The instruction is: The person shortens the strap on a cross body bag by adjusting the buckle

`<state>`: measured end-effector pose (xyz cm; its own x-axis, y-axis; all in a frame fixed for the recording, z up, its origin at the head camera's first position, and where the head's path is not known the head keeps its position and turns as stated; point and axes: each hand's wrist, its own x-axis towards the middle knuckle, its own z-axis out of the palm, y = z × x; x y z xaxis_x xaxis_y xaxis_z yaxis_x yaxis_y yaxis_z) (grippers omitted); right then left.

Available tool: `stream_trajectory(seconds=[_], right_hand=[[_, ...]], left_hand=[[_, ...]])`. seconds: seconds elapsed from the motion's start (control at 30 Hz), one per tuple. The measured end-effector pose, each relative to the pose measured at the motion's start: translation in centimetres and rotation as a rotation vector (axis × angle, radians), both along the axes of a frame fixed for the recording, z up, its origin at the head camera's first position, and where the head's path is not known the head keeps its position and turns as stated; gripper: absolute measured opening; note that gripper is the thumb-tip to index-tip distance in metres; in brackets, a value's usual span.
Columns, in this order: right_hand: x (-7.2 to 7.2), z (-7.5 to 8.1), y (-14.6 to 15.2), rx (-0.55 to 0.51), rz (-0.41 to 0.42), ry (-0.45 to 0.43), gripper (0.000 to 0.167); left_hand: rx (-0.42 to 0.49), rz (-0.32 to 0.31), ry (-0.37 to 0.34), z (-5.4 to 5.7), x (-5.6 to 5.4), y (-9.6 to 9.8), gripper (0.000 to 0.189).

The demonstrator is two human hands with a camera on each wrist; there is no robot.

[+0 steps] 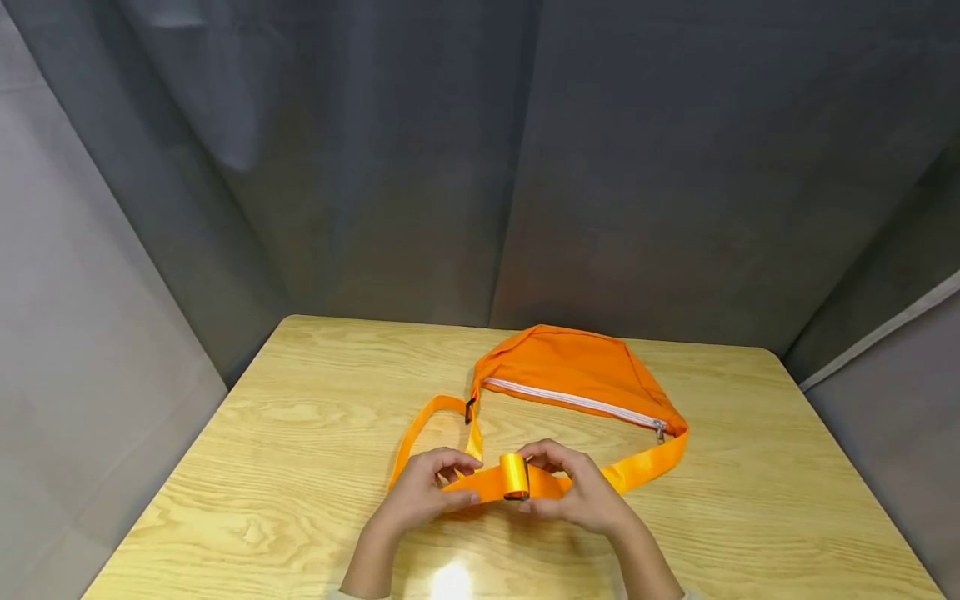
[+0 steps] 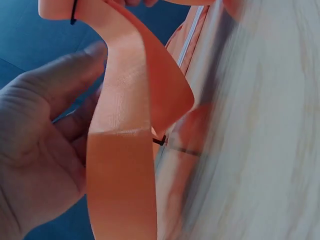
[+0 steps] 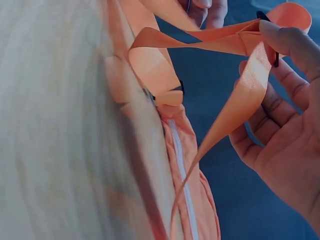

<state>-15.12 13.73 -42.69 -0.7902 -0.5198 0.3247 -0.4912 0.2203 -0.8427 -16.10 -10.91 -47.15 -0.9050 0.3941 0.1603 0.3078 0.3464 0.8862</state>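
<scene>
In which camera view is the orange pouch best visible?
The head view: the whole pouch lies unblocked. Left wrist shows only a sliver beyond the strap; right wrist, a narrow part, cut off below.

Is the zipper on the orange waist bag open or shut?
Shut, it looks like: the white zipper runs along the orange waist bag with no gap showing, and its metal pull sits at one end.

No legible text, label, brand, number or sign in the head view or in either wrist view.
</scene>
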Motion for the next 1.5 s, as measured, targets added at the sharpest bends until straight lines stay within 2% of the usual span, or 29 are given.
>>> stream_trajectory(seconds=[0.13, 0.23, 0.4, 0.53, 0.77, 0.87, 1.0, 1.1, 1.33, 1.4, 1.5], right_hand=[[0.1, -0.2, -0.1, 0.003, 0.009, -0.017, 0.045], [0.0, -0.8, 0.4, 0.001, -0.011, -0.023, 0.047], [-0.7, -2.6, 1.7, 0.004, -0.051, -0.035, 0.049], [-1.1, -3.4, 1.9, -0.012, -0.037, -0.037, 0.047], [-1.0, -3.5, 1.4, -0.026, 0.009, -0.050, 0.046], [-1.0, -3.1, 1.2, -0.016, -0.002, -0.034, 0.047], [-0.6, -1.8, 1.0, -0.018, -0.016, -0.049, 0.046], [-0.2, -0.7, 1.0, -0.017, -0.027, -0.069, 0.045], [-0.4, -0.3, 1.6, -0.047, -0.050, -0.031, 0.046], [-0.5, -0.5, 1.8, -0.047, -0.051, -0.048, 0.046], [-0.5, -0.7, 2.2, -0.039, -0.060, -0.075, 0.046]], left_hand=[[0.005, -0.049, -0.018, 0.0, 0.0, -0.3, 0.019], [0.010, -0.045, -0.028, -0.1, 0.1, -0.9, 0.017], [0.009, -0.023, -0.034, 0.0, 0.3, -1.9, 0.018], [0.016, -0.049, -0.038, -0.2, -0.2, -1.0, 0.024], [-0.023, -0.134, -0.008, -0.7, -0.5, 1.4, 0.036], [-0.032, -0.122, 0.020, -0.8, -0.7, 1.8, 0.036], [-0.017, -0.079, 0.020, -0.6, -0.6, 1.8, 0.034], [-0.007, -0.050, 0.013, 0.1, -0.2, 1.6, 0.033], [0.016, -0.043, 0.026, 3.7, 1.0, 0.6, 0.025], [0.009, -0.054, 0.011, 4.2, 1.1, 0.2, 0.025], [0.001, -0.059, -0.011, 4.3, 1.2, -0.6, 0.026]])
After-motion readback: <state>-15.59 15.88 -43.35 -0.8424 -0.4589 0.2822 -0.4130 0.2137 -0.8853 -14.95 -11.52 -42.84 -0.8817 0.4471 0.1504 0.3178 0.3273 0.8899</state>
